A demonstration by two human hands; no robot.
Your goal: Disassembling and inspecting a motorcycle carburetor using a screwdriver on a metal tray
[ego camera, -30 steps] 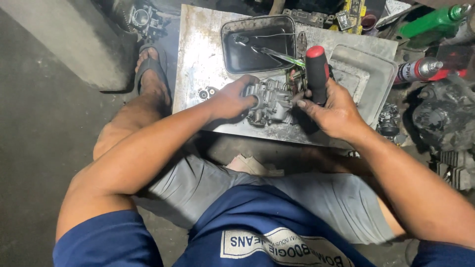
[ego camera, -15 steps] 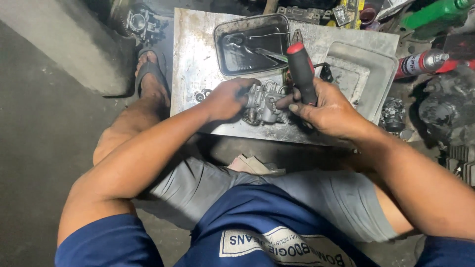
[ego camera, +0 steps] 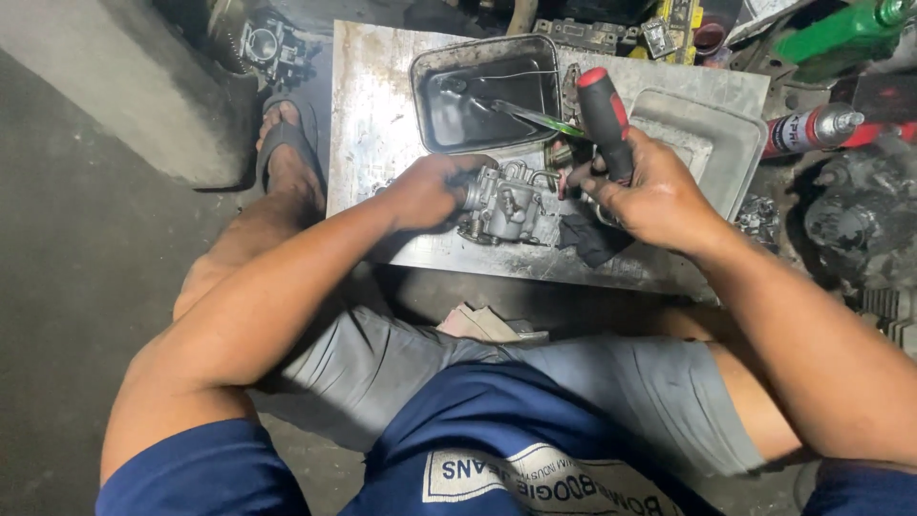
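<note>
1. The left hand [ego camera: 430, 191] is wrapped around the left end of a grey metal carburetor [ego camera: 506, 205] — fingers curled tight on it.
2. The carburetor rests on a scuffed metal sheet [ego camera: 373, 115], just in front of a dark metal tray [ego camera: 430, 86].
3. The right hand [ego camera: 654, 196] is closed around a screwdriver [ego camera: 604, 119] with a black-and-red handle, its lower end at the carburetor's right side.
4. A spray can [ego camera: 812, 129] lies well to the right.
</note>
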